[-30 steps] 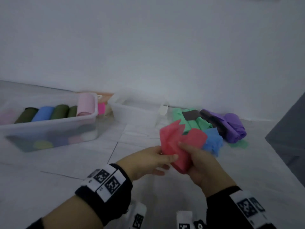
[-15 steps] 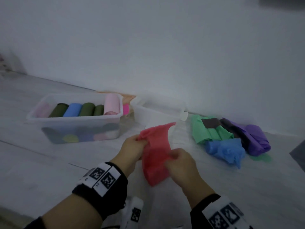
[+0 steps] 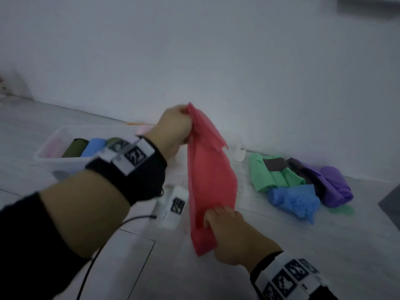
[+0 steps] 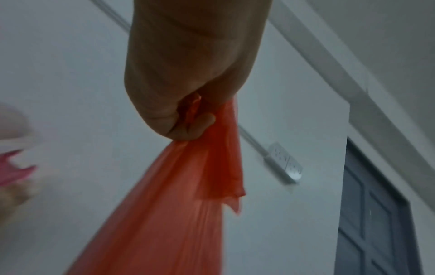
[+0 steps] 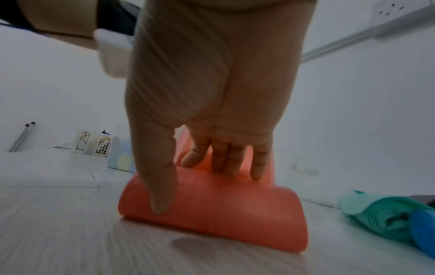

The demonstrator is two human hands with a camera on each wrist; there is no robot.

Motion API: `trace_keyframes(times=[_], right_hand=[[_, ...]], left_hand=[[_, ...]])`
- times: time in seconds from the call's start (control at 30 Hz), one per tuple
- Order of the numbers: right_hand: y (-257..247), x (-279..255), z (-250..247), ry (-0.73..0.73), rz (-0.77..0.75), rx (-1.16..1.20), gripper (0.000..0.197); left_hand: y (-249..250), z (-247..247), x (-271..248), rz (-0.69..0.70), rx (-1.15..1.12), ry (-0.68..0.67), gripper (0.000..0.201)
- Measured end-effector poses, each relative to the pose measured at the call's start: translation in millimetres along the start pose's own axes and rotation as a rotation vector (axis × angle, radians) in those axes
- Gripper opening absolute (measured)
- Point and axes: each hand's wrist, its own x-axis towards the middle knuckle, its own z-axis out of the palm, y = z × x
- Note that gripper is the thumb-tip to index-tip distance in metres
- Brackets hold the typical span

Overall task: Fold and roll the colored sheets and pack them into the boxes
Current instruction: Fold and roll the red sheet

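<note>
Between both hands [image 3: 173,128] [image 3: 233,232], red sheet [image 3: 211,187] stretched

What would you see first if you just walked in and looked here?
A long red sheet, stretched between two hands: the left hand pinches its top up high, the right hand holds its bottom end near the floor. Behind it lies a pile of green, blue and purple sheets, right of the red one.
</note>
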Motion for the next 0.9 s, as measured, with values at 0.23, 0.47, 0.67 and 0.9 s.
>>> trace_keyframes(times=[0.23, 0.47, 0.67, 0.9], right_hand=[[5, 4, 12, -0.017, -0.024, 0.029, 0.052], [11, 7, 22, 0.03, -0.034, 0.017, 0.063], [5, 10, 24, 0.036, 0.016, -0.026, 0.054], [3, 4, 20, 0.052, -0.001, -0.047, 0.048]], left_hand=[[63, -4, 74, 0.197, 0.272, 0.047, 0.023], [31, -12, 100, 0.082, 0.362, -0.048, 0.065], [-21, 8, 28, 0.325, 0.913, -0.476, 0.021], [-122, 12, -37, 0.138, 1.191, -0.836, 0.029]])
